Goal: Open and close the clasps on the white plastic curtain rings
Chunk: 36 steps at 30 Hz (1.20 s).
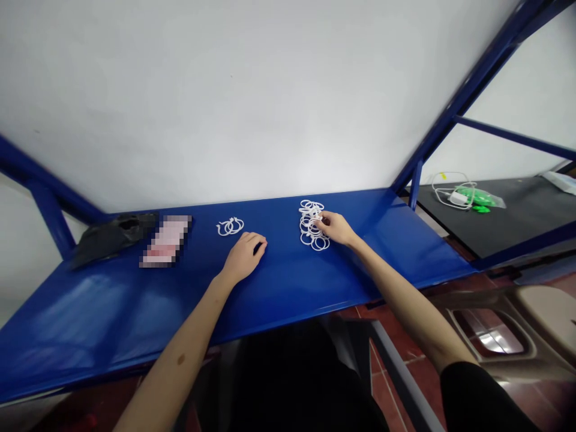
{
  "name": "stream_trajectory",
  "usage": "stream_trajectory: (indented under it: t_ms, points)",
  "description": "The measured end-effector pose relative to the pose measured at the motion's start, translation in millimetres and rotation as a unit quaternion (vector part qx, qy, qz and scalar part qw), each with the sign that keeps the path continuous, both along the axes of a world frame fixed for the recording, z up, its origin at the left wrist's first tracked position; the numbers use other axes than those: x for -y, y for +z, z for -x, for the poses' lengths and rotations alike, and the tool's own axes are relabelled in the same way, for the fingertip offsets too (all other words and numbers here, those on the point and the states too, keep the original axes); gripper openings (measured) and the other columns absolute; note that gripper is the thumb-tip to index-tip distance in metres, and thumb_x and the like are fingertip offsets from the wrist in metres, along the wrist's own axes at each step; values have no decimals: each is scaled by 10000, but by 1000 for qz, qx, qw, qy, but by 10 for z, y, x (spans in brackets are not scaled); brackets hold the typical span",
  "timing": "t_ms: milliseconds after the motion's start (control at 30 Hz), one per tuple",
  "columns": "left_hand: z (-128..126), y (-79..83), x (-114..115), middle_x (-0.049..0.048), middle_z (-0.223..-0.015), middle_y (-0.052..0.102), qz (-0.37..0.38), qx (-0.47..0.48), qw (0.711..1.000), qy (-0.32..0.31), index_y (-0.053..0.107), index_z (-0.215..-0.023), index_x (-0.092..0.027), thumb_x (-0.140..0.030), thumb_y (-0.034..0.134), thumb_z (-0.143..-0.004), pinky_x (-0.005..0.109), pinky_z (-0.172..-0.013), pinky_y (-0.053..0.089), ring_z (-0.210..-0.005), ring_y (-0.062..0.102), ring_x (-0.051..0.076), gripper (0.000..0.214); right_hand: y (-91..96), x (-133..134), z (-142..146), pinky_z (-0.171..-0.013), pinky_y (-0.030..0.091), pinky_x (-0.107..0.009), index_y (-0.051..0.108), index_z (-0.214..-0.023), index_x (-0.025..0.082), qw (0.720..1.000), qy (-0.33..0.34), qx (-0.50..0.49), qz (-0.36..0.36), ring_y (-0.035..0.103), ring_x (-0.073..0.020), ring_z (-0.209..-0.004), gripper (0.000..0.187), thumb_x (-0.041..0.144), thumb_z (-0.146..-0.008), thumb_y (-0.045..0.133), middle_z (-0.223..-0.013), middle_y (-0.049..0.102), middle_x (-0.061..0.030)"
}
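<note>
A pile of white plastic rings [310,231] lies on the blue shelf [279,282] near the back wall. My right hand [336,228] reaches into that pile, and its fingertips pinch one of the rings. A small cluster of white rings [230,227] lies apart to the left. My left hand [244,255] rests on the shelf just below and right of that cluster, fingers curled under, with nothing visible in it.
A black bag [112,235] and a blurred pinkish packet [165,241] lie at the shelf's left. Blue frame posts rise at both ends. To the right, a dark table [517,216] carries a white cable [450,189] and a green item [479,197]. A beige chair [531,318] stands lower right.
</note>
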<state>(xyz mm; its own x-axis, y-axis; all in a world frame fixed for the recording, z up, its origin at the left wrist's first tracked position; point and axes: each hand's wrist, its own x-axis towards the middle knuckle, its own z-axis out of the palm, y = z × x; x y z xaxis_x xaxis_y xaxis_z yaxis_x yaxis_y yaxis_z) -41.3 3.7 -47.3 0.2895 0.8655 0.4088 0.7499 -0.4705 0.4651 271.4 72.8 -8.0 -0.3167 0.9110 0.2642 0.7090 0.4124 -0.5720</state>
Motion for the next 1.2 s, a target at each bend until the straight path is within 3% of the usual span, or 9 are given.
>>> stream_trajectory:
  t_ms: [333, 567, 767, 900, 1033, 1200]
  points:
    - [-1, 9, 7, 68, -1077, 709, 12, 3, 1000, -2, 653, -936, -225, -287, 463, -974, 451, -968, 510, -1060, 593, 249, 203, -95, -19, -138, -733, 537, -344, 644, -1182, 175, 997, -30, -13, -72, 582, -142, -612, 306, 299, -907, 594, -1024, 659, -85]
    - [-5, 32, 21, 64, -1085, 706, 20, 3, 1000, -3, 654, -938, -225, -274, 478, -967, 439, -973, 505, -1068, 594, 246, 185, -128, 104, -148, -777, 527, -333, 643, -1068, 200, 992, -13, 0, -125, 610, -166, -712, 171, 291, -967, 539, -982, 658, -69]
    - [-5, 46, 22, 58, -1074, 708, 23, 1, 1000, -1, 651, -933, -221, -280, 486, -974, 427, -965, 507, -1057, 596, 240, 180, -218, 243, -113, -853, 516, -347, 649, -1058, 222, 985, -11, 12, -170, 626, -222, -946, 191, 307, -1008, 486, -1006, 662, -81]
    - [-2, 48, 23, 59, -1078, 710, 23, -1, 1000, -1, 653, -935, -221, -284, 485, -977, 436, -970, 508, -1054, 597, 241, 184, -204, 318, -122, -959, 496, -422, 673, -1066, 240, 985, 30, 17, -168, 582, -255, -1037, 171, 238, -943, 554, -1066, 636, -83]
    - [-1, 48, 28, 60, -1081, 709, 24, -3, 1000, 0, 656, -947, -226, -289, 481, -982, 440, -981, 505, -1068, 599, 242, 189, -182, 344, -138, -991, 481, -477, 717, -1050, 238, 985, 77, 51, -148, 540, -275, -1071, 292, 112, -817, 593, -1173, 578, -99]
    - [-2, 48, 28, 57, -1087, 707, 26, -5, 1000, -2, 657, -944, -226, -278, 490, -976, 435, -978, 509, -1074, 599, 239, 178, -210, 321, -159, -991, 470, -510, 741, -1096, 256, 980, 93, 94, -145, 508, -296, -1108, 353, 96, -821, 588, -1223, 567, -108]
